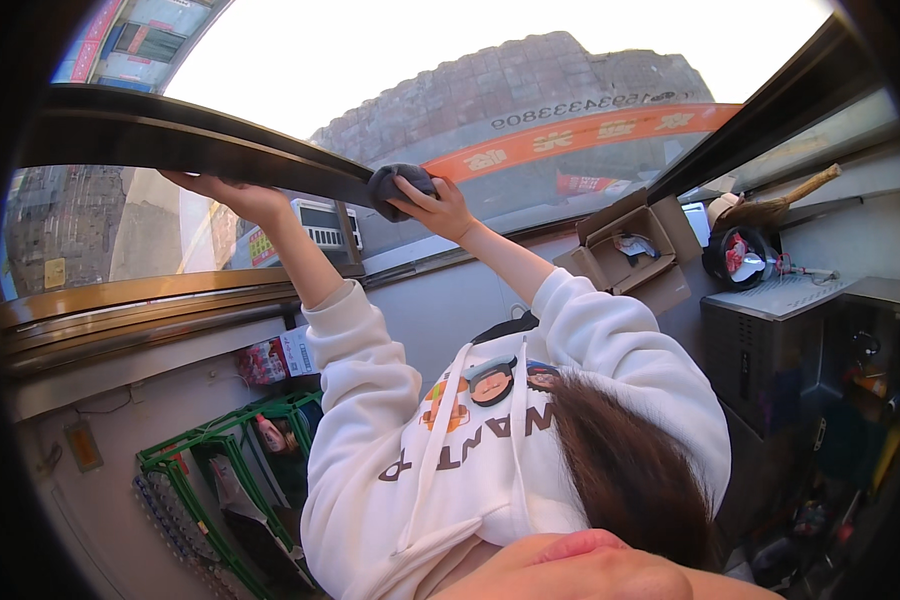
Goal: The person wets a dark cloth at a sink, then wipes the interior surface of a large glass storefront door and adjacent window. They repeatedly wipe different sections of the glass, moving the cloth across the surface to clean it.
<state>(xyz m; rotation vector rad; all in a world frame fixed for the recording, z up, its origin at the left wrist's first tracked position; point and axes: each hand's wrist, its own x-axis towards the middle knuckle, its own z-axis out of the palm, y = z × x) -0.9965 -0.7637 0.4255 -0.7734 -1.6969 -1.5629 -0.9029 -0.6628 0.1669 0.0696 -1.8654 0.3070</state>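
Observation:
My right hand (439, 206) grips a bunched dark grey cloth (399, 193). It presses the cloth against the end of a dark window frame bar (195, 135), where the bar meets the large glass pane (562, 169). Farther left, my left hand (244, 201) touches the underside of the same bar. Some of its fingers are hidden at the bar, so its grip is unclear. Both arms reach up and forward in white hoodie sleeves. The pane carries an orange strip with writing seen in reverse, and paving shows through it.
A lower brass-coloured sill (150, 289) runs at left, above a green rack (217, 450) holding bottles. To the right are an open cardboard box (630, 244), a black container (736, 257), a straw broom (784, 202) and a metal cabinet (765, 360).

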